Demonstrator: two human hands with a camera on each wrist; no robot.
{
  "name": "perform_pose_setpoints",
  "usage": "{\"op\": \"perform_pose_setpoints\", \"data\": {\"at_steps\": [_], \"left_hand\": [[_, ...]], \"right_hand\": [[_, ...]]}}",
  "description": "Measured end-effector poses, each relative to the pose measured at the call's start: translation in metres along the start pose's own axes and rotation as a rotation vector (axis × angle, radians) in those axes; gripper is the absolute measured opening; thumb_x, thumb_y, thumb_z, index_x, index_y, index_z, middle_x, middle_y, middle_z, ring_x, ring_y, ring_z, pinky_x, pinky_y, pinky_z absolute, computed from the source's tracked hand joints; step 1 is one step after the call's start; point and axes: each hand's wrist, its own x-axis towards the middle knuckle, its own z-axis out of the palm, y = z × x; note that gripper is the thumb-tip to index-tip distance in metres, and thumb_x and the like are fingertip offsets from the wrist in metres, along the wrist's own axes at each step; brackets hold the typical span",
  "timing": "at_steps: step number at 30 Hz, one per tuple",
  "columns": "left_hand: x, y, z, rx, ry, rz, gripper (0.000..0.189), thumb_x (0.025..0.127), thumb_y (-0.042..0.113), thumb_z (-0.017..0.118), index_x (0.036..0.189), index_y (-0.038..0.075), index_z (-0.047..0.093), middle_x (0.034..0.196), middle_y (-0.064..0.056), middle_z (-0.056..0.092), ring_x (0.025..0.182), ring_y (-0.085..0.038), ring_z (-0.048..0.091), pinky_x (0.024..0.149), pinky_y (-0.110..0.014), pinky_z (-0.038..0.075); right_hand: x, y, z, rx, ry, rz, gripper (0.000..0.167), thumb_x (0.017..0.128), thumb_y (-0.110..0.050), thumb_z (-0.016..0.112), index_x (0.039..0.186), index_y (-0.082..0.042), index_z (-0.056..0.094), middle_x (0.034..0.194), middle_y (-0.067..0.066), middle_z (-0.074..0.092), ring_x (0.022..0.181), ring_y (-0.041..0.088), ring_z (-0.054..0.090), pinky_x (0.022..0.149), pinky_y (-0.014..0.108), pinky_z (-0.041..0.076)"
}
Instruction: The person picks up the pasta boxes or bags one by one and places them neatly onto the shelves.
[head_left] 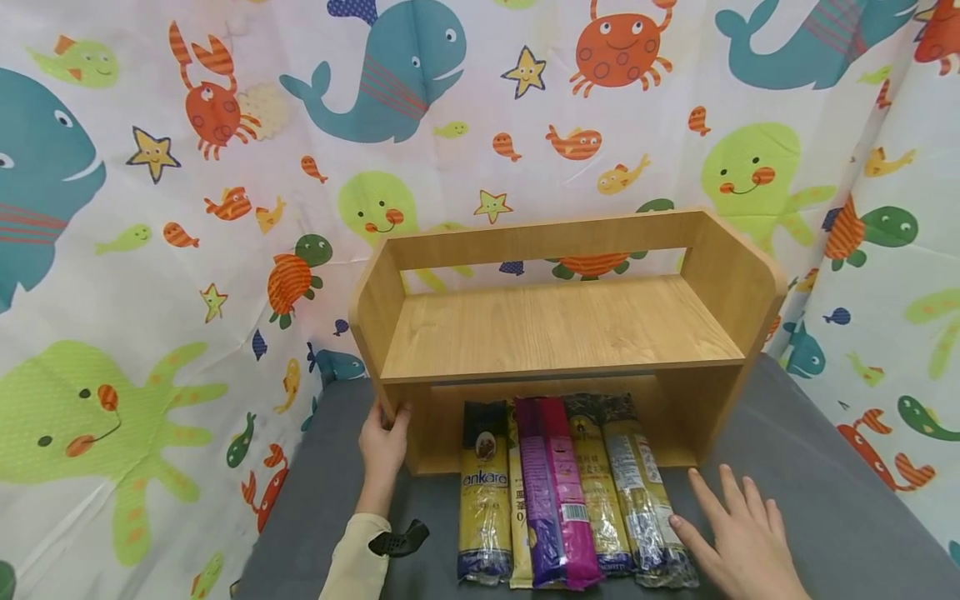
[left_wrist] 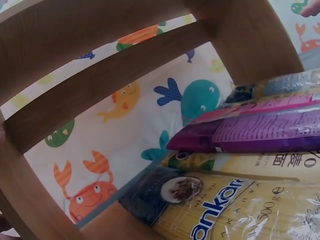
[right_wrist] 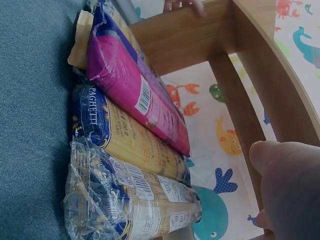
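Observation:
A two-tier wooden shelf (head_left: 562, 325) stands on the grey table. My left hand (head_left: 384, 446) holds the lower front edge of its left side panel, thumb on the inner face and fingers outside. Several packets of spaghetti lie side by side, their far ends inside the lower tier: a yellow Ankara packet (head_left: 484, 500), a pink and purple packet (head_left: 558, 500) on top of a pale yellow one, and clear-and-gold packets (head_left: 647, 492) to the right. My right hand (head_left: 738, 533), fingers spread and straight, is just right of the packets, holding nothing.
The grey tabletop (head_left: 795, 467) runs out on both sides of the shelf. Behind and at the sides hangs a white curtain (head_left: 480, 150) printed with sea animals. A black strap (head_left: 399, 540) shows at the left wrist.

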Motion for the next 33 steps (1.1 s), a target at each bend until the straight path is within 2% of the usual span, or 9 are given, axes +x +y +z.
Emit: {"op": "perform_pose_setpoints", "data": {"at_steps": [3, 7, 15, 20, 22, 26, 29, 33], "left_hand": [[-0.001, 0.000, 0.002, 0.012, 0.024, 0.017, 0.045, 0.098, 0.023, 0.065, 0.137, 0.002, 0.059, 0.129, -0.027, 0.066, 0.113, -0.046, 0.068, 0.092, -0.059, 0.055], [-0.001, 0.000, 0.004, 0.023, 0.038, 0.036, 0.038, 0.099, 0.022, 0.065, 0.130, 0.000, 0.064, 0.123, -0.028, 0.069, 0.111, -0.045, 0.069, 0.092, -0.059, 0.054], [-0.002, -0.001, 0.004, 0.037, 0.042, 0.016, 0.034, 0.100, 0.024, 0.063, 0.124, 0.000, 0.066, 0.122, -0.027, 0.070, 0.110, -0.044, 0.069, 0.092, -0.058, 0.055], [-0.003, -0.001, 0.004, 0.027, 0.033, 0.024, 0.034, 0.101, 0.024, 0.062, 0.124, -0.001, 0.066, 0.122, -0.028, 0.069, 0.110, -0.044, 0.069, 0.092, -0.058, 0.055], [-0.003, -0.002, 0.004, 0.027, 0.034, 0.030, 0.034, 0.101, 0.024, 0.062, 0.123, -0.001, 0.066, 0.122, -0.028, 0.070, 0.110, -0.045, 0.069, 0.092, -0.059, 0.055], [-0.003, -0.002, 0.004, 0.034, 0.038, 0.027, 0.033, 0.101, 0.025, 0.062, 0.122, 0.000, 0.067, 0.121, -0.026, 0.071, 0.109, -0.044, 0.070, 0.091, -0.058, 0.055], [-0.003, -0.002, 0.003, 0.036, 0.038, 0.025, 0.033, 0.101, 0.026, 0.062, 0.122, 0.001, 0.067, 0.121, -0.025, 0.071, 0.108, -0.043, 0.070, 0.090, -0.058, 0.055], [-0.004, -0.001, 0.004, 0.036, 0.045, 0.041, 0.032, 0.100, 0.025, 0.062, 0.120, 0.000, 0.068, 0.119, -0.025, 0.072, 0.106, -0.043, 0.071, 0.088, -0.058, 0.056]], "right_hand": [[0.000, 0.000, 0.000, 0.001, 0.003, -0.003, 0.088, 0.096, -0.069, 0.049, 0.152, -0.002, 0.043, 0.154, 0.046, 0.023, 0.134, 0.071, 0.021, 0.103, 0.082, 0.016], [0.000, 0.000, 0.000, -0.002, 0.005, -0.007, 0.086, 0.096, -0.068, 0.049, 0.152, -0.002, 0.044, 0.154, 0.046, 0.024, 0.134, 0.071, 0.022, 0.102, 0.082, 0.018], [0.005, 0.003, -0.001, 0.032, -0.008, -0.014, 0.084, 0.098, -0.065, 0.050, 0.151, 0.000, 0.044, 0.152, 0.047, 0.025, 0.133, 0.073, 0.023, 0.100, 0.083, 0.022], [0.019, 0.008, -0.004, 0.137, -0.060, -0.011, 0.086, 0.101, -0.062, 0.046, 0.154, 0.005, 0.035, 0.151, 0.050, 0.023, 0.132, 0.074, 0.028, 0.093, 0.083, 0.034], [0.026, 0.010, -0.004, 0.201, -0.058, -0.022, 0.085, 0.102, -0.057, 0.048, 0.154, 0.007, 0.032, 0.151, 0.049, 0.025, 0.132, 0.072, 0.030, 0.092, 0.081, 0.037], [0.041, 0.015, -0.001, 0.295, -0.029, -0.046, 0.080, 0.102, -0.046, 0.055, 0.153, 0.011, 0.030, 0.148, 0.046, 0.036, 0.127, 0.064, 0.046, 0.092, 0.072, 0.045], [0.054, 0.018, 0.003, 0.350, -0.073, -0.015, 0.081, 0.102, -0.043, 0.057, 0.154, 0.010, 0.026, 0.150, 0.043, 0.035, 0.122, 0.059, 0.055, 0.091, 0.064, 0.050], [0.068, 0.022, 0.013, 0.398, -0.180, 0.027, 0.087, 0.099, -0.044, 0.060, 0.156, 0.010, 0.021, 0.152, 0.043, 0.031, 0.129, 0.059, 0.048, 0.092, 0.061, 0.051]]}}
